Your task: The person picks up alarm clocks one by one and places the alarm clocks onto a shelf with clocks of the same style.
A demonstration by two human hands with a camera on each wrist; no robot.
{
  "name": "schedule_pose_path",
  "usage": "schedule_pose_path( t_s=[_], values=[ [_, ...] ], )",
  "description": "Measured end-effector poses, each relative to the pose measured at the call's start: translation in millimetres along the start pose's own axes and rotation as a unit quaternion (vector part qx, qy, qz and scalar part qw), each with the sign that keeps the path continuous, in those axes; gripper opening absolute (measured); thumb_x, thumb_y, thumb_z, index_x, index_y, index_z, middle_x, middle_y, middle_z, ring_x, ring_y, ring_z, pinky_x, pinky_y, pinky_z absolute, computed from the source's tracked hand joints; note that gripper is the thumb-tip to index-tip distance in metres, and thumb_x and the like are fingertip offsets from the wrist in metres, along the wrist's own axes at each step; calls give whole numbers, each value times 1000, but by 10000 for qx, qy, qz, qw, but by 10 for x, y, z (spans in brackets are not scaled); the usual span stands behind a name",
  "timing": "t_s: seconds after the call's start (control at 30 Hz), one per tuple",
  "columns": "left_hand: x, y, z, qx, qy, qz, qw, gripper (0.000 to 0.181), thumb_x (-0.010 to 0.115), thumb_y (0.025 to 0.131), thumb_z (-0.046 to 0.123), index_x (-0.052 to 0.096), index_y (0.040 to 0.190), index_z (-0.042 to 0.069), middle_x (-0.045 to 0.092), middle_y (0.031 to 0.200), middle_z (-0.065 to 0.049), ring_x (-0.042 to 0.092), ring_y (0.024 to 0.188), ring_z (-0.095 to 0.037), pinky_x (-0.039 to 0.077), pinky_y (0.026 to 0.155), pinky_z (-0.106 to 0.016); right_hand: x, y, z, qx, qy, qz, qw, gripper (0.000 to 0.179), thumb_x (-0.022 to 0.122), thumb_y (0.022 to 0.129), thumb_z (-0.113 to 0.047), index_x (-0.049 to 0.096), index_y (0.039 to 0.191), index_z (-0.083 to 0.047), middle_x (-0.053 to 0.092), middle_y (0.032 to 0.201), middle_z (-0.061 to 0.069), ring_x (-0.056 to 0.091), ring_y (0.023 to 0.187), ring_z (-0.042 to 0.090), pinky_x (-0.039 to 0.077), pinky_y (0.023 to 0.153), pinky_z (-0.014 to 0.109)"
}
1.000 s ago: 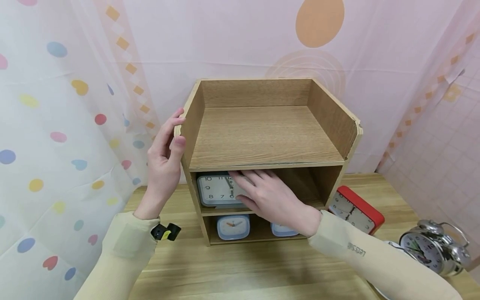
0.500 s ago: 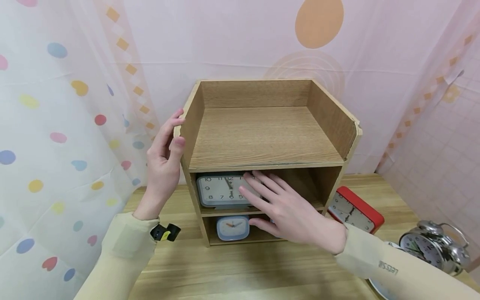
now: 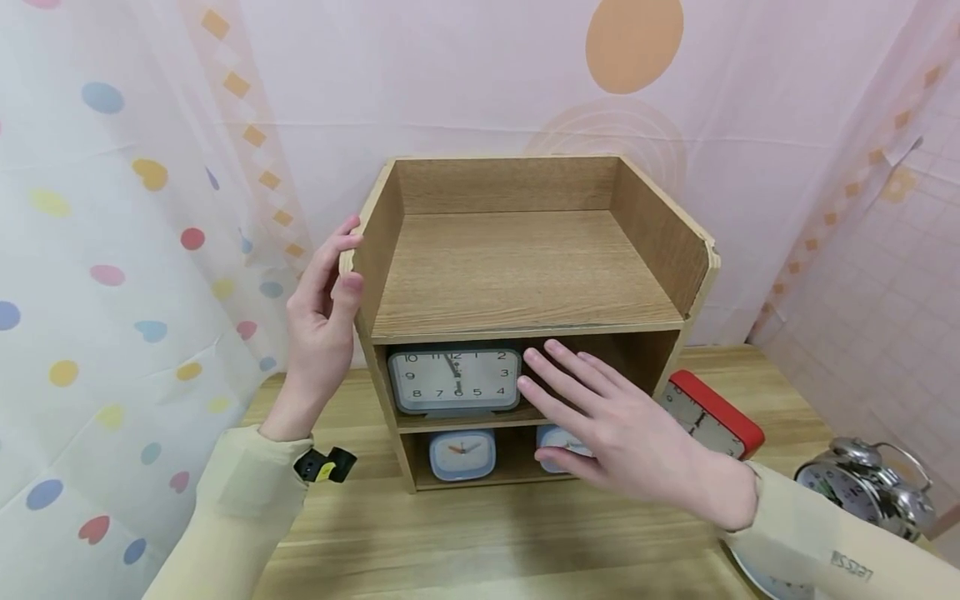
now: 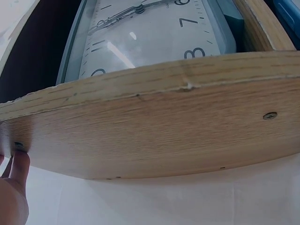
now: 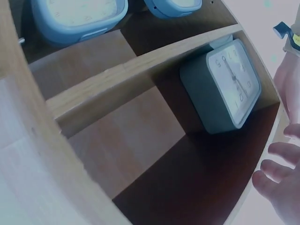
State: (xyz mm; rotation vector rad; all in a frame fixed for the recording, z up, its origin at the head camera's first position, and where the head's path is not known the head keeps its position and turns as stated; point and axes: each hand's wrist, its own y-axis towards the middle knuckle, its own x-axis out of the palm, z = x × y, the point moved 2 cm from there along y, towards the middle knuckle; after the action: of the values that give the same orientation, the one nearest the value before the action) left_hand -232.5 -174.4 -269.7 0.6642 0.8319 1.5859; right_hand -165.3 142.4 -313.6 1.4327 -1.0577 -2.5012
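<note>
A wooden shelf unit (image 3: 525,275) stands on the table. My left hand (image 3: 322,321) holds the front edge of its left side panel, thumb at the front and fingers on the outer side; in the left wrist view its fingertips (image 4: 19,168) touch the panel. A grey-blue rectangular clock (image 3: 455,381) stands upright at the left of the middle compartment, also visible as the grey-green clock (image 5: 222,84) in the right wrist view. My right hand (image 3: 615,425) spreads its straight fingers before that compartment, just right of the clock, holding nothing.
Two small light-blue clocks, one at left (image 3: 462,455) and one at right (image 3: 555,437), sit in the bottom compartment. Right of the shelf are a red clock (image 3: 716,417), a silver twin-bell alarm clock (image 3: 862,487) and a pale round object (image 3: 772,575) partly under the right sleeve.
My right hand has drawn back out of the middle compartment and moved right and toward me, uncovering the clock's face. My left hand keeps its place on the side panel.
</note>
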Motion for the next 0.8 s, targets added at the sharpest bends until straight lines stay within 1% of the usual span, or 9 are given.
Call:
schedule_pose_path(
  t_s=[0.07, 0.1, 0.2, 0.33, 0.37, 0.43, 0.5, 0.6, 0.8],
  values=[
    [-3, 1, -4, 9, -17, 11, 10000, 50, 63, 106, 35, 60, 139, -2, 56, 159, -9, 47, 154, -16, 37, 120, -21, -36, -23, 19, -25, 58, 101, 9999, 64, 33, 113, -53, 57, 150, -7, 56, 157, 18, 41, 158, 30, 15, 136, 30],
    [-4, 0, -5, 8, -28, 11, 10000, 50, 63, 106, 36, 60, 139, -1, 56, 159, -8, 47, 154, -16, 37, 120, -21, -54, -35, 29, -34, 91, 132, 9999, 63, 35, 113, -53, 57, 150, -7, 57, 156, 18, 35, 161, 28, 10, 137, 28],
    [-4, -2, -4, -12, -74, -2, 10000, 48, 63, 106, 36, 61, 139, 1, 56, 159, -8, 46, 154, -16, 37, 119, -20, -118, -68, 59, -43, 128, 274, 9995, 61, 40, 112, -51, 58, 149, -5, 57, 155, 20, 26, 165, 23, 13, 137, 29],
    [-1, -4, 1, 22, -120, 1, 9999, 48, 63, 106, 37, 62, 139, 2, 56, 159, -8, 46, 154, -17, 36, 121, -22, -211, -88, 113, -73, 137, 618, 9980, 60, 49, 111, -49, 61, 145, -2, 58, 154, 22, 39, 159, 30, 20, 136, 32],
    [0, -4, 1, 39, -130, 8, 9999, 48, 63, 106, 37, 62, 138, 1, 56, 159, -8, 46, 154, -17, 36, 122, -22, -238, -89, 128, -72, 134, 718, 9973, 60, 50, 110, -49, 62, 144, -1, 58, 154, 22, 40, 159, 31, 22, 135, 33],
    [2, -5, 0, 65, -140, 17, 9999, 48, 63, 106, 37, 62, 138, 1, 57, 158, -8, 46, 154, -17, 35, 124, -23, -289, -86, 163, -117, 104, 965, 9952, 60, 52, 110, -48, 61, 145, 0, 52, 160, 21, 41, 158, 31, 23, 135, 34],
    [5, -4, -2, 85, -163, 27, 9998, 48, 63, 106, 37, 62, 138, 0, 57, 158, -8, 47, 154, -17, 35, 124, -24, -341, -93, 205, -97, 86, 1132, 9935, 60, 52, 110, -46, 60, 146, 1, 43, 167, 17, 34, 162, 29, 23, 135, 35],
    [8, -6, -4, 90, -204, 34, 9997, 47, 64, 106, 36, 63, 137, 1, 58, 157, -8, 47, 154, -17, 35, 123, -24, -411, -119, 275, 40, 74, 1324, 9912, 61, 53, 110, -46, 58, 147, 1, 35, 171, 12, 27, 164, 27, 23, 135, 35],
    [12, -3, -4, 86, -218, 38, 9997, 47, 64, 106, 37, 63, 137, 1, 57, 158, -10, 46, 154, -18, 35, 121, -24, -510, -220, 404, 436, -7, 1520, 9874, 64, 52, 109, -50, 56, 150, -1, 35, 172, 9, 27, 165, 25, 22, 135, 34]
  ],
)
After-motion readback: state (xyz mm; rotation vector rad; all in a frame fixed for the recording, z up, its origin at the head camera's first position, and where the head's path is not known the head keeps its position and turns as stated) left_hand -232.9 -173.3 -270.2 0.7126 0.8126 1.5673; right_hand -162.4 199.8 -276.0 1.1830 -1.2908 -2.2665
